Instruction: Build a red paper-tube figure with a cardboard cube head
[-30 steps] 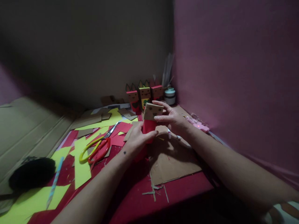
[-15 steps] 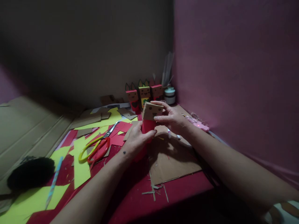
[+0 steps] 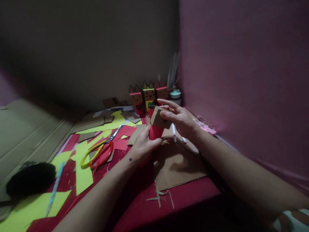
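My left hand (image 3: 146, 143) is wrapped round the lower part of a red paper tube (image 3: 156, 132) over the table. My right hand (image 3: 181, 117) grips a small brown cardboard face piece (image 3: 158, 118) between thumb and fingers. That piece leans against the front of the tube, turned so its drawn face is mostly hidden. Above it the tube's open brown rim shows. Under both hands lies a flat cardboard sheet (image 3: 180, 175). Scissors (image 3: 103, 151) with yellow and red handles rest left of my left hand.
Three paper figures (image 3: 149, 96) with cardboard faces stand at the back, beside a lidded jar (image 3: 175, 96). Yellow paper (image 3: 83, 170), red scraps and cardboard pieces cover the left side. A striped pencil (image 3: 56, 188) and a black fuzzy thing (image 3: 31, 178) lie at the left. Markers (image 3: 174, 132) lie near my right hand.
My right hand has tipped and turned the cardboard face piece to the right, away from the tube's top. The tube's open rim now shows. My left hand keeps its hold.
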The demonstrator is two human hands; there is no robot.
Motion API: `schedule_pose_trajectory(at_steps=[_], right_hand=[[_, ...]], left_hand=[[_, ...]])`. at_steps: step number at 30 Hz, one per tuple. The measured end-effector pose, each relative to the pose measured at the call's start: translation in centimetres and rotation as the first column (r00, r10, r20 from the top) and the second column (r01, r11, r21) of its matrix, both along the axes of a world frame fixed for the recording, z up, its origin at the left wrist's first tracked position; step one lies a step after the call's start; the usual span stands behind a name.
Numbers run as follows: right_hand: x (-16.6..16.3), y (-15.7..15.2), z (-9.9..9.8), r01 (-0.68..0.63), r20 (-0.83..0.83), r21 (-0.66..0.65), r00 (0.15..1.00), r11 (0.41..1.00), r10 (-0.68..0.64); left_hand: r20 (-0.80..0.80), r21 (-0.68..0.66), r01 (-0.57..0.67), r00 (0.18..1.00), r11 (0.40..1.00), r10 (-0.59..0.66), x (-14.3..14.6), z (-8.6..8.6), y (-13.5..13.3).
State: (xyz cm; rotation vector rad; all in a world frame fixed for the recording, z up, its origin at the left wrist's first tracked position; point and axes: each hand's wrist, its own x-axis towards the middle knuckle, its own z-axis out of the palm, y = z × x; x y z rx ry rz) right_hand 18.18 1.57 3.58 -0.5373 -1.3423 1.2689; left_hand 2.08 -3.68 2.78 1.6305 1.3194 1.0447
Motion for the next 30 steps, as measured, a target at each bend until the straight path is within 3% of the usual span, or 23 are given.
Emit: schedule_pose_trajectory(at_steps=[7,20,30], right_hand=[[-0.2,-0.3,-0.4,0.013,0.005,-0.025,1.000,1.000,-0.013],[-0.4,0.0,-0.9,-0.009,-0.010,-0.010,1.000,1.000,0.009],[-0.7,0.7,-1.8,0.036,-0.028,0.013,0.999,0.999,-0.035]], left_hand=[[-0.007,0.028,0.037,0.999,0.999,-0.036,0.1,-0.1,-0.3],[0.059,-0.041,0.033,0.998,0.999,-0.031,0.3,0.1,-0.4],[-0.085,0.002,0.029,0.996,1.000,-0.029,0.0,0.0,-0.4]])
